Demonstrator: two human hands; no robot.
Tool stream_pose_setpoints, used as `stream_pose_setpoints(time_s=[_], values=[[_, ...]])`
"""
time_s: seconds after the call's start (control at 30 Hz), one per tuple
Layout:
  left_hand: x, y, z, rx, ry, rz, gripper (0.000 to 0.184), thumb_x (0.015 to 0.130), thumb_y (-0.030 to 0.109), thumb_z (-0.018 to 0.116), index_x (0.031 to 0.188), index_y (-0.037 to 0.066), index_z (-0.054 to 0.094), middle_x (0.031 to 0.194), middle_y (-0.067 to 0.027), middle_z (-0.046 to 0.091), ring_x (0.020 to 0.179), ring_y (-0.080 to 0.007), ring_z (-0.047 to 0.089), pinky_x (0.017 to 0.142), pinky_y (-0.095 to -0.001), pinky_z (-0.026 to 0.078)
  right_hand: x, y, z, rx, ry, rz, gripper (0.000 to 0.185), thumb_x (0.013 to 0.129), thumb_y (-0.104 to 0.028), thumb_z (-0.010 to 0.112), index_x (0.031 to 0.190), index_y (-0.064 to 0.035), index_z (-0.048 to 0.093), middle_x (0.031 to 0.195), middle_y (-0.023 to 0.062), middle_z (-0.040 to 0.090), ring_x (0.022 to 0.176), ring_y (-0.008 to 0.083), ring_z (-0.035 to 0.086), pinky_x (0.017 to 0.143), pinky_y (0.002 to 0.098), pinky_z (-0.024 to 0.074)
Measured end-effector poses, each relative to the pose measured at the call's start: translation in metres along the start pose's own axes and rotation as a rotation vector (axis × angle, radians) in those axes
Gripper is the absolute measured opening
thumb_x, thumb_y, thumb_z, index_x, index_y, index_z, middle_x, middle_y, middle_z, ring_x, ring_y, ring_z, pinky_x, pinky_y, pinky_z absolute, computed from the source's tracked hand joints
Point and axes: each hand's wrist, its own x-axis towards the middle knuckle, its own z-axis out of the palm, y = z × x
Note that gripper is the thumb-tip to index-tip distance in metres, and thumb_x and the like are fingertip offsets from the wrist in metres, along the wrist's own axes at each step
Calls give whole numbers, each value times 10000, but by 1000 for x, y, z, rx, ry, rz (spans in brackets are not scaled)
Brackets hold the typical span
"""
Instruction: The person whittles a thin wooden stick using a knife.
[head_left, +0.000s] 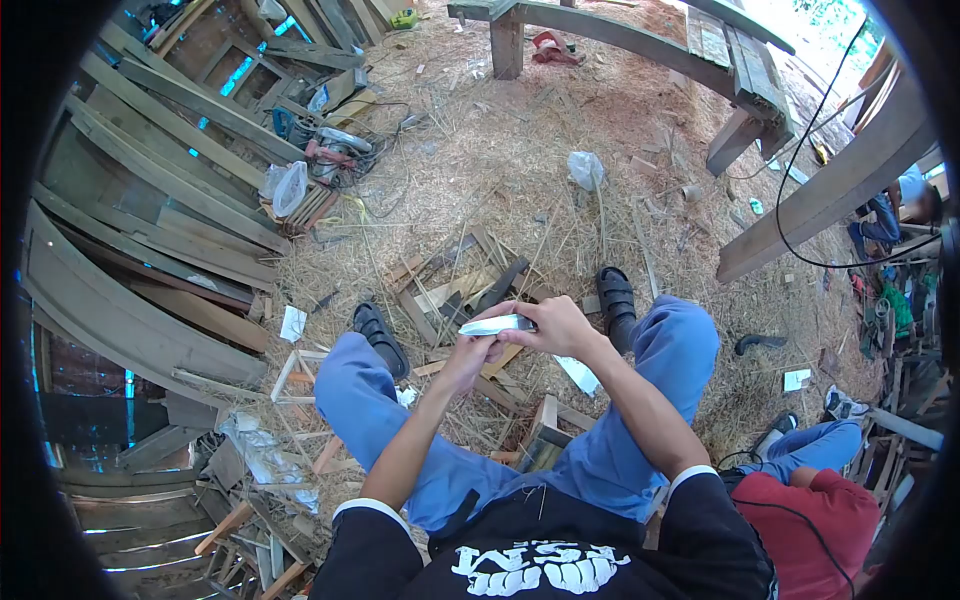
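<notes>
Over the gap between my knees, a thin, flat white piece point(492, 325) that looks like folded paper is held in both hands. My left hand point(471, 358) closes on its near side from below. The fingers of my right hand point(558, 326) wrap its right end, and the two hands touch. What lies beneath the fingers is hidden. Wood offcuts point(455, 290) are piled on the ground just past my hands. A white sheet point(577, 375) lies below my right wrist.
Wooden boards point(150, 290) lean along the left, with power tools point(335, 155) beside them. A small wooden frame point(292, 378) stands by my left knee. A wooden beam point(830, 190) and hanging cable point(790, 200) are at right. A person in red point(810, 525) sits close on my right.
</notes>
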Motion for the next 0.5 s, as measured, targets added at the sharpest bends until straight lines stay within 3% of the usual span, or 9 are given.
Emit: stream_pose_setpoints(time_s=[0.33,0.5], values=[[1,-3,-8,56,-46,-34,508,1009,70,492,1514,122,460,773,97,477,611,-32,339,541,-215,266,2,1,-5,-21,-62,25,552,917,-687,536,1318,-322,646,629,137,642,592,334,664,548,424,497],[3,-2,-9,41,-64,-48,514,1008,65,494,1519,114,454,763,86,471,603,-34,347,534,-212,266,-1,4,-5,-44,0,-1,534,904,-646,601,1237,-241,700,580,147,602,566,342,642,533,432,474]])
